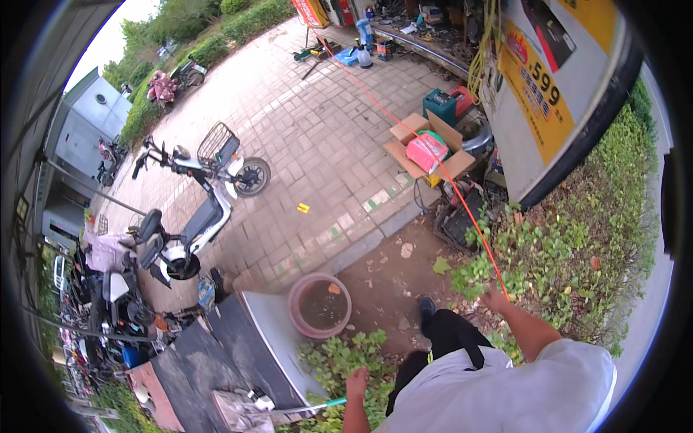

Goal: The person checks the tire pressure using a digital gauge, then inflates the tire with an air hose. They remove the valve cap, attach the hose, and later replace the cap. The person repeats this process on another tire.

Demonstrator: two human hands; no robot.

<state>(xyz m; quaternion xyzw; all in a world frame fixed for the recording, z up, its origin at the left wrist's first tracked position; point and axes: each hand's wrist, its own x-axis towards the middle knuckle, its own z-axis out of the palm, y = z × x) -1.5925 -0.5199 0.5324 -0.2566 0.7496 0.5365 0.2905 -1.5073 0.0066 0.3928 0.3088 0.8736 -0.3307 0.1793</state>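
Orange cord [476,227]: drawn past a carton [447,132] to the right hand [494,300]; grip curled, clamping cannot be told. Left hand [357,381]: fingers folded together, held above shrubs [314,364]. Tub [321,333]: set beside bare dirt [382,278]. Open room: offered by broad paving [310,166].

There stands the white-and-black scooter [196,225], left of centre on the brick paving [310,137], a yellow slip [303,208] lying to its right! Lower centre, a round pinkish tub [294,307]; right of centre, an open cardboard box [445,130] showing a pink packet [419,155], a teal case [439,107] just behind, while parked two-wheelers [119,285] crowd the lower left.
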